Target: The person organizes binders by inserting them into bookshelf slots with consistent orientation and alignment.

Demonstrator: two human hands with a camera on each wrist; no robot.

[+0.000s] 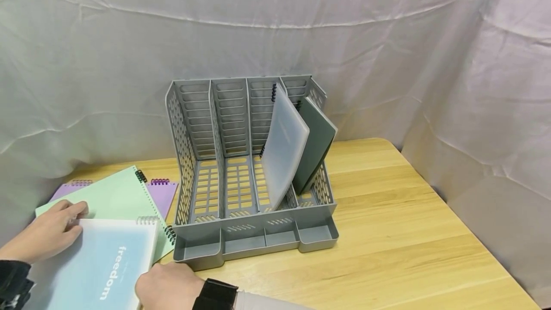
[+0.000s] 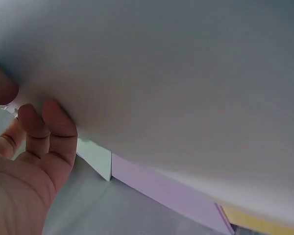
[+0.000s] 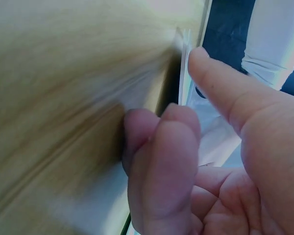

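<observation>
A light blue spiral notebook (image 1: 103, 262) printed "freedom" lies at the front left, overlapping a mint-green notebook (image 1: 116, 190). My left hand (image 1: 51, 231) pinches its far left corner; in the left wrist view, thumb and curled fingers (image 2: 59, 122) meet at the edge of the pale cover. At the near right edge my right hand (image 1: 170, 286) grips the same notebook, its fingertips hidden in the head view. The right wrist view shows the thin notebook edge (image 3: 183, 68) between thumb and bent fingers. A purple notebook (image 1: 163, 197) lies partly covered beneath the green one.
A grey desk file organizer (image 1: 256, 221) with upright slots and small front trays stands centrally on the wooden table (image 1: 387, 233). A pale blue notebook (image 1: 284, 142) and a dark green one (image 1: 316, 138) lean in its right-hand slots. A grey curtain (image 1: 241, 23) hangs behind.
</observation>
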